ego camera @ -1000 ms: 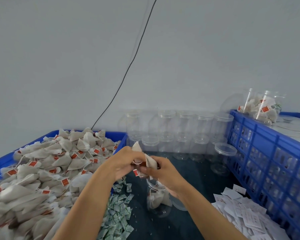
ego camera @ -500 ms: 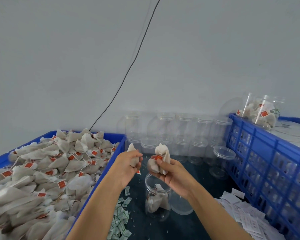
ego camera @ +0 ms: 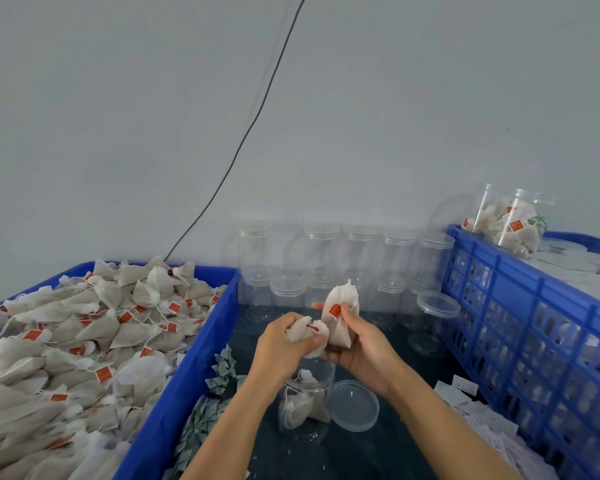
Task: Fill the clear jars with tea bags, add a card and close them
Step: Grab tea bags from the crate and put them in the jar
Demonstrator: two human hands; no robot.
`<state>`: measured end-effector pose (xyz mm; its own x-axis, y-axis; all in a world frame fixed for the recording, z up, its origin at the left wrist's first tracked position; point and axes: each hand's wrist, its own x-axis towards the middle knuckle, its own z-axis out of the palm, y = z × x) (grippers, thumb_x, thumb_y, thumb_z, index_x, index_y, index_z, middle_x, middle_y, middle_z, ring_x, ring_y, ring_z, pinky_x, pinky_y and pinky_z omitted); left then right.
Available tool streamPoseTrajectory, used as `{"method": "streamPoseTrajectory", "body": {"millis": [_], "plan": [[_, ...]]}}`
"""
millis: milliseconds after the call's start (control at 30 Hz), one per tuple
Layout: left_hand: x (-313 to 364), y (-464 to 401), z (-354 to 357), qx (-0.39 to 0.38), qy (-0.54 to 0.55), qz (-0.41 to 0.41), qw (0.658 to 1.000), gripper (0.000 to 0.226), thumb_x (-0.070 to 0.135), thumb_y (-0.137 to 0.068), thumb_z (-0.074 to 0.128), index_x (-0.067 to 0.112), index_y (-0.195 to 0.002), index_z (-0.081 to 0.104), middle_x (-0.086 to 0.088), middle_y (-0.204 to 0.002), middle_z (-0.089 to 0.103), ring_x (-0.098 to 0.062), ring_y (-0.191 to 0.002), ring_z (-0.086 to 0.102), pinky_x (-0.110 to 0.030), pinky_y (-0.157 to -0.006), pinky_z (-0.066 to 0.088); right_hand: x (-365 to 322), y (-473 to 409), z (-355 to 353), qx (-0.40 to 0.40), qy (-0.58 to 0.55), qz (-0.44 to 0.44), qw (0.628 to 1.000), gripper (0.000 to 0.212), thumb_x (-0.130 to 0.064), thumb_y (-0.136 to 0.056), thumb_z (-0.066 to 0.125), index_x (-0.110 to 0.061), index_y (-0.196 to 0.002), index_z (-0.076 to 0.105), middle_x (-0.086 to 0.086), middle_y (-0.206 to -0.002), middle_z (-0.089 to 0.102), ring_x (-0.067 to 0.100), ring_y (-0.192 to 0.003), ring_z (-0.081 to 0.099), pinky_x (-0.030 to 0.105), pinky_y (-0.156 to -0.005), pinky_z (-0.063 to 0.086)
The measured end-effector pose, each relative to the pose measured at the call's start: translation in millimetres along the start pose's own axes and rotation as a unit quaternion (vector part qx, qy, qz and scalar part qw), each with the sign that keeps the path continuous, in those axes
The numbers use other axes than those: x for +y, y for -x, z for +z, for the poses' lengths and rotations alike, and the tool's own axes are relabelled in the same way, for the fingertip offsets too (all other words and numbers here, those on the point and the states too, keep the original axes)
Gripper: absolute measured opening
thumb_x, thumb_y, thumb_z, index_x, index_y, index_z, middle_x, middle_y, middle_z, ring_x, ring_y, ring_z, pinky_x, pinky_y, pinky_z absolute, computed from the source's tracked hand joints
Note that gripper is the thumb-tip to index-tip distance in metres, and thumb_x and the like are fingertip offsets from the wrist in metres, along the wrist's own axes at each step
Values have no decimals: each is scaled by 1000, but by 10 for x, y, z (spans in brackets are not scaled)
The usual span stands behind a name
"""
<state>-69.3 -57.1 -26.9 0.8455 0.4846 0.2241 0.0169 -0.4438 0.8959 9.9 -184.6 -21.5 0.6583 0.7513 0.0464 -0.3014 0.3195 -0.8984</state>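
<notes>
**One jar partly filled, many still waiting**

Over the middle of the dark table, tea bags are held in both hands — the left hand (ego camera: pixel 288 337) is clenched round a crumpled tea bag (ego camera: pixel 307 332), and the right hand (ego camera: pixel 357 344) is curled round a second, upright tea bag (ego camera: pixel 342 306) with a red tag. Directly below the hands, near the front edge of the table, an open jar (ego camera: pixel 305 403) is seen with only a few bags in its lower part; its lid (ego camera: pixel 354 405) lies flat just beside it on the right. By that evidence, filling of this jar is judged to be at an early stage — more bags, a card and the lid are all still owed.

Along the back edge, rows of empty jars (ego camera: pixel 326 265) are stacked, untouched. At the left edge a blue tray (ego camera: pixel 194 362) is heaped with bags; small green packets (ego camera: pixel 222 370) lie beside it. White cards (ego camera: pixel 482 417) are scattered at the right front corner, against a blue crate (ego camera: pixel 520 327), on which one filled jar (ego camera: pixel 510 223) is laid.
</notes>
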Motion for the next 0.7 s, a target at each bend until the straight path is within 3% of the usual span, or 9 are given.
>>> {"method": "streamPoseTrajectory", "body": {"millis": [167,300,400,533,633,700], "plan": [[-47,22,-50,28,33,0,999,14,19,-87,71,27,-86,59,8,-86,65,-10,-82,62,-20,-67,51,-9,1,-88,8,-3,-19,1000,40,-34,-94,47,-4,-118,57,19,-113,68,34,-104,67,48,-84,57],[-55,28,-85,46,47,3,998,20,12,-88,69,27,-82,58,8,-82,64,-8,-76,60,-7,-55,45,-27,-19,-121,37,7,-38,999,36,-29,-99,43,-2,-120,52,22,-112,69,36,-103,67,43,-78,59],[-52,13,-92,52,62,2,997,25,-1,-84,68,23,-79,61,4,-79,65,-8,-72,60,-7,-52,45,-49,-38,-140,70,25,-55,996,35,-29,-101,40,-1,-119,53,22,-110,69,36,-104,67,42,-84,58],[-37,17,-90,35,80,-3,996,26,-8,-83,67,18,-80,62,-2,-85,66,-11,-75,66,-12,-53,50,-37,-42,-148,86,107,-74,988,35,-33,-103,36,-9,-124,52,10,-109,72,23,-106,68,42,-96,48],[-40,17,-87,49,42,8,998,32,-5,-77,74,22,-73,58,6,-73,62,4,-61,62,-5,-46,43,-31,-36,-132,85,143,-81,983,33,-35,-103,35,-15,-125,50,6,-108,73,17,-106,68,42,-99,43],[-57,2,-85,51,-3,-1,999,28,6,-75,79,23,-74,57,9,-71,62,-3,-59,61,-6,-44,42,-27,-32,-123,82,148,-93,981,34,-34,-102,35,-13,-124,50,7,-107,73,19,-106,68,38,-97,45]]}}
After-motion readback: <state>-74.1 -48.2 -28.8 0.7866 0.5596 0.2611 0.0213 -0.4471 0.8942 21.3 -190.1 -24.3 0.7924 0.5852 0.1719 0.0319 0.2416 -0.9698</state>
